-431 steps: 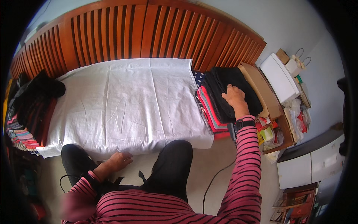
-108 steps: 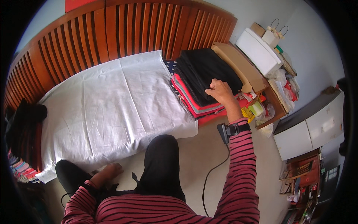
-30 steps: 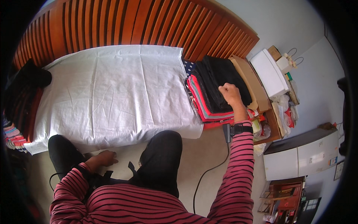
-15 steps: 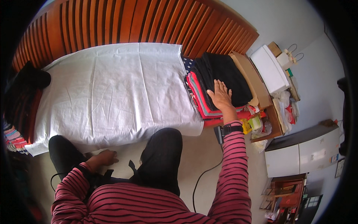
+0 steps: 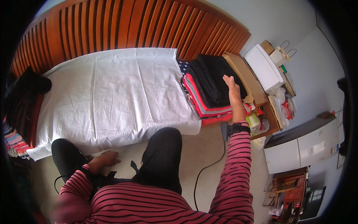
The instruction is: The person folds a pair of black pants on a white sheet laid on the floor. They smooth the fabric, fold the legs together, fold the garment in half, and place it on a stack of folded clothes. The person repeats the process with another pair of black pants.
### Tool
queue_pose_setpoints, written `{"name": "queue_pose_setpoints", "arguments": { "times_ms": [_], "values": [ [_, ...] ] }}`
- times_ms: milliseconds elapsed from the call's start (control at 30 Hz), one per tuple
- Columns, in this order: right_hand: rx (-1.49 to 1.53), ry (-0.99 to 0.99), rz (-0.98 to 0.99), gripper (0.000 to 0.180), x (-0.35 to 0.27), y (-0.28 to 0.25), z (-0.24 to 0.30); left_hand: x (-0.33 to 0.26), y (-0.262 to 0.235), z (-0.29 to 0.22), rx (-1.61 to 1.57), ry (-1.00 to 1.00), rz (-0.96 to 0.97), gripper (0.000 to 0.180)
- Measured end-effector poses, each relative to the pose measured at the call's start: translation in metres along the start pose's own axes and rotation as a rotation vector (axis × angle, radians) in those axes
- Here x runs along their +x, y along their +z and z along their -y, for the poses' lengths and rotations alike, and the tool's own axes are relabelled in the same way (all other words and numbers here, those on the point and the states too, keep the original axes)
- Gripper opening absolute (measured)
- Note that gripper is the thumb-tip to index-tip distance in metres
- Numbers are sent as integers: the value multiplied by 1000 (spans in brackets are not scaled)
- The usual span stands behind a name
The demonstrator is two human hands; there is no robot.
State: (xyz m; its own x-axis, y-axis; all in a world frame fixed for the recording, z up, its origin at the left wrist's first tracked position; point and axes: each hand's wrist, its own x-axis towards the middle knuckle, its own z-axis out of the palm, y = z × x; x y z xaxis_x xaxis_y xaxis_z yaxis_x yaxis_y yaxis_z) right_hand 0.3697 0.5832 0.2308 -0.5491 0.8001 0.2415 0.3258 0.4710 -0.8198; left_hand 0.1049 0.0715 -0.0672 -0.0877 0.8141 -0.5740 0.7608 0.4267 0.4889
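My right hand (image 5: 233, 91) is open, held edge-on with its fingers stretched out, at the right side of a pile of folded black clothes (image 5: 210, 80). Whether it touches the cloth I cannot tell. Under the black clothes lie folded red, pink and grey ones (image 5: 201, 108), their edges showing at the front. My left hand (image 5: 107, 158) hangs between my knees, its fingers loosely bent and partly apart, with nothing visible in it. Ahead of me a white cloth (image 5: 115, 89) with fold creases is spread over the bed-like surface.
At the far left stands another pile of dark and striped clothes (image 5: 22, 112). A slatted wooden headboard (image 5: 123, 24) runs behind the white cloth. Beside the right pile are a cardboard box (image 5: 244, 76) and a shelf of plastic bags. A black cable (image 5: 203, 173) trails on the floor.
My right hand has shifted right across the black clothes and turned from palm-down to edge-on. The view has shifted slightly. My left hand has stayed about where it was.
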Motion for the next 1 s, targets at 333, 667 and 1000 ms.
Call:
{"name": "queue_pose_setpoints", "arguments": {
  "times_ms": [333, 667, 1000],
  "values": [
    [-402, -194, -47, 50, -33, 11, -20, 0, 1, 3, 10, -31, 22, 45],
    [-627, -209, -13, 58, -41, 12, -25, -2, 3, 3, 29, -20, 13, 41],
    [-749, -257, -45, 41, -31, 0, -17, 0, 4, 5, 11, -17, 23, 45]
  ]
}}
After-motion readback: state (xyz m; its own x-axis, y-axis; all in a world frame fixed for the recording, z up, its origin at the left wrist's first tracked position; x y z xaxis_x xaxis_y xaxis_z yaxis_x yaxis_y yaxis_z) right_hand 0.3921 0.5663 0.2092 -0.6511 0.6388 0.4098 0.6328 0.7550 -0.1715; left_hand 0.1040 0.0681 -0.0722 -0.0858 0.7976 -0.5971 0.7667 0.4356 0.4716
